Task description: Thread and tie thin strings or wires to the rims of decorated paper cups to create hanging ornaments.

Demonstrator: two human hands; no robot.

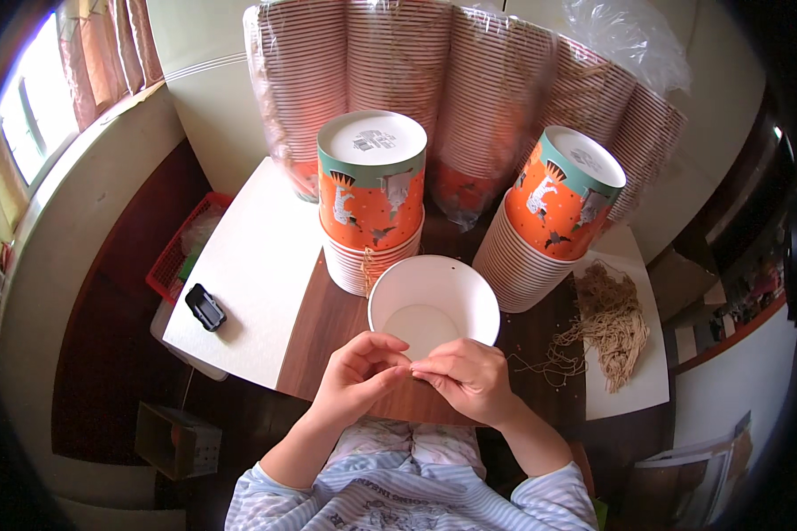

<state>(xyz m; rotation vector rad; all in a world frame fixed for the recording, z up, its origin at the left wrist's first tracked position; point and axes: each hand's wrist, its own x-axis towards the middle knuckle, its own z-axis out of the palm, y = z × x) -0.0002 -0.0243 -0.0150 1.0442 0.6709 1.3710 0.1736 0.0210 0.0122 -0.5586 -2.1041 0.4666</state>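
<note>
A white paper bucket (434, 301) stands in front of me with its open mouth tilted toward me. A small dark hole shows near its far rim. My left hand (363, 367) and my right hand (465, 376) meet at the bucket's near edge. The fingertips of both hands are pinched together, almost touching. What they hold between them is too small to make out, perhaps an end of cord. To the right lies a loose heap of thin tan cord (615, 327), with strands trailing toward the bucket.
Behind the bucket rise two stacks of upside-down orange and green paper buckets, a left stack (372, 208) with cord hanging on it and a right stack (553, 203). Tall plastic-wrapped bucket stacks (496, 97) line the back. A black plastic case (205, 307) lies on the table's white left part.
</note>
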